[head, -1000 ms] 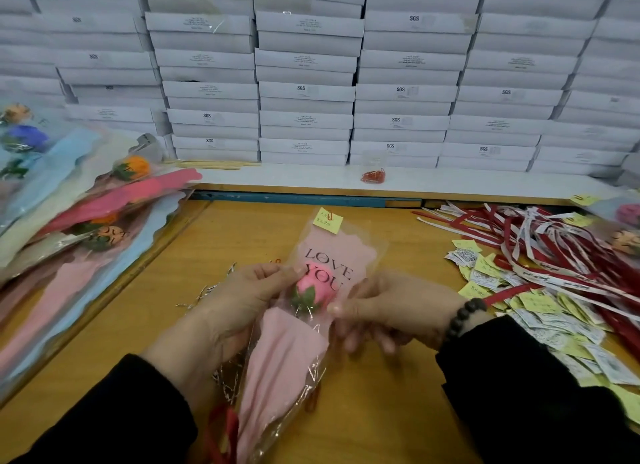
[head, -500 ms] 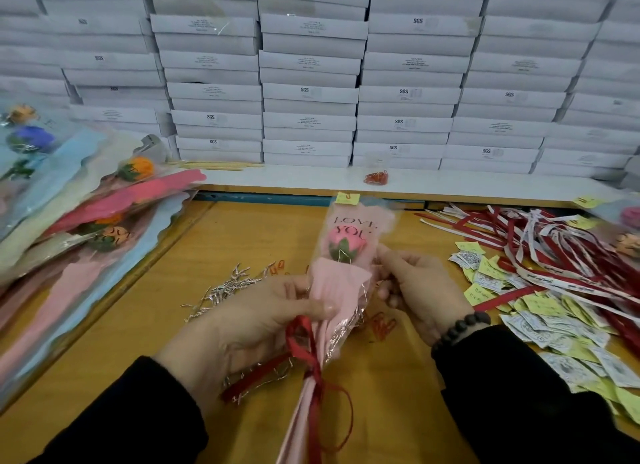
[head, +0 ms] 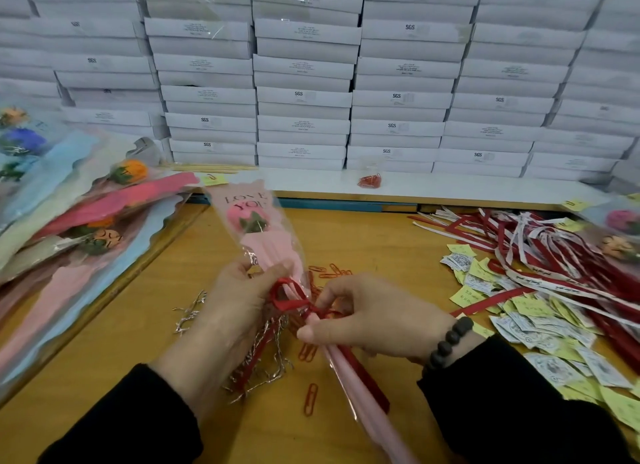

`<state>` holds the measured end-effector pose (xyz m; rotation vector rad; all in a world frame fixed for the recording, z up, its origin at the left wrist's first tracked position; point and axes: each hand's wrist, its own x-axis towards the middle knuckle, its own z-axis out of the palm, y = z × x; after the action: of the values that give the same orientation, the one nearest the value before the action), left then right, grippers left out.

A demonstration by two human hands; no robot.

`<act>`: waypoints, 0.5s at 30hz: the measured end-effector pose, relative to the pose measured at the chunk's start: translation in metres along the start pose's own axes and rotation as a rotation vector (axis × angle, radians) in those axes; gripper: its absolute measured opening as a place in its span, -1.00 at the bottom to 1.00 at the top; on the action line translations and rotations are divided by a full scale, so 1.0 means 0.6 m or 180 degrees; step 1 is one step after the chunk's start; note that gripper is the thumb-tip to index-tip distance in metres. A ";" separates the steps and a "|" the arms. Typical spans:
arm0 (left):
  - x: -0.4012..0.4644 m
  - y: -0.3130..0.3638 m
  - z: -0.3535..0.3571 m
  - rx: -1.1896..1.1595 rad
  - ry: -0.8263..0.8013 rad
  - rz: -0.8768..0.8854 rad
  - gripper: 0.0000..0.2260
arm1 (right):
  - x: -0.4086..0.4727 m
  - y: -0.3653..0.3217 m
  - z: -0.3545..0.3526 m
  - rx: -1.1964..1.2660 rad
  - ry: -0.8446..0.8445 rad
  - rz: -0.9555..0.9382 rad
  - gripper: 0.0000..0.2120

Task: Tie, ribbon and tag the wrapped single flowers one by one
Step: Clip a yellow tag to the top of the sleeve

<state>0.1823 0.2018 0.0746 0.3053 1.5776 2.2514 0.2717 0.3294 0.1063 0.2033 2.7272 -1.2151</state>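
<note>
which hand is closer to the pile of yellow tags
Right. The right hand pinches the red ribbon, just left of the yellow tags; the left hand grips the wrapped flower, farther away.

Boxes: flat white boxes (head: 304,96) stood stacked in columns along the back, several printed "SGS".
Shelf: a white shelf (head: 450,186) ran beneath the stacks, behind the table.
Table: the wooden table (head: 363,242) had an orange-yellow top.
Bag: a small clear bag of red paper clips (head: 370,179) sat on the shelf.
Sticks: thin wooden sticks (head: 211,167) lay on the shelf at the foot of the left stacks.
Loose clips: red paper clips (head: 310,398) lay scattered on the table.
</note>
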 end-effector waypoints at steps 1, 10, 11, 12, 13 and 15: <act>0.001 -0.001 0.000 0.0005 0.0041 0.0055 -0.82 | -0.001 -0.001 -0.001 -0.0106 0.0042 -0.0008 -0.76; 0.002 -0.010 0.005 0.0225 -0.0208 0.0151 -0.82 | -0.002 0.015 -0.010 -0.0581 0.0991 0.0075 -0.96; 0.003 -0.010 0.004 0.0233 -0.0207 0.0140 -0.81 | -0.002 0.018 -0.014 -0.0629 0.1128 0.0060 -0.98; 0.002 -0.009 0.005 0.0245 -0.0205 0.0128 -0.80 | -0.001 0.022 -0.019 -0.0700 0.1259 0.0039 -0.98; 0.003 -0.009 0.005 0.0267 -0.0201 0.0113 -0.80 | -0.002 0.027 -0.025 -0.0733 0.1382 0.0041 -0.97; 0.003 -0.008 0.005 0.0297 -0.0185 0.0100 -0.81 | -0.004 0.038 -0.039 -0.0706 0.1633 0.0086 -0.98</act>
<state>0.1828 0.2063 0.0713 0.4198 1.6612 2.1754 0.2761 0.3620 0.1057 0.5956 3.2479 -0.9428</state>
